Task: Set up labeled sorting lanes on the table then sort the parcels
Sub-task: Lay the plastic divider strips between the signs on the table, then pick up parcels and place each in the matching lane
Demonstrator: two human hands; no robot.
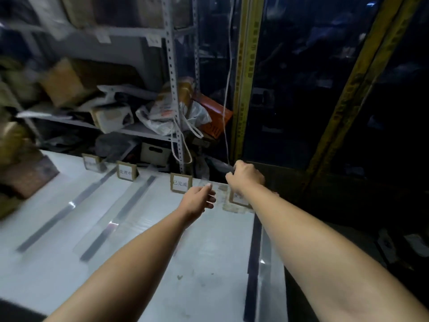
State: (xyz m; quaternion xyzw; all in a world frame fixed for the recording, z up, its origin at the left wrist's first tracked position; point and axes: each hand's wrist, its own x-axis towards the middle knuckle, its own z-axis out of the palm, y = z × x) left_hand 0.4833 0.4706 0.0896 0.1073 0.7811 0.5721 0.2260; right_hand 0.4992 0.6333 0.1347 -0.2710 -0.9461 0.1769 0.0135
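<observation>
The 4th label card (pixel 237 198) stands between the left hand (pixel 199 199), fingers loose and empty, and the nearer right hand (pixel 246 177), fingers curled, hold unclear.

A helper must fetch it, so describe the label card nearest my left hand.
Start at the white table and follow its far edge, where four cardboard-framed label cards stand. It is the third card from the left, just beside the left hand; unlike its right neighbour, it stands fully in view.
</observation>
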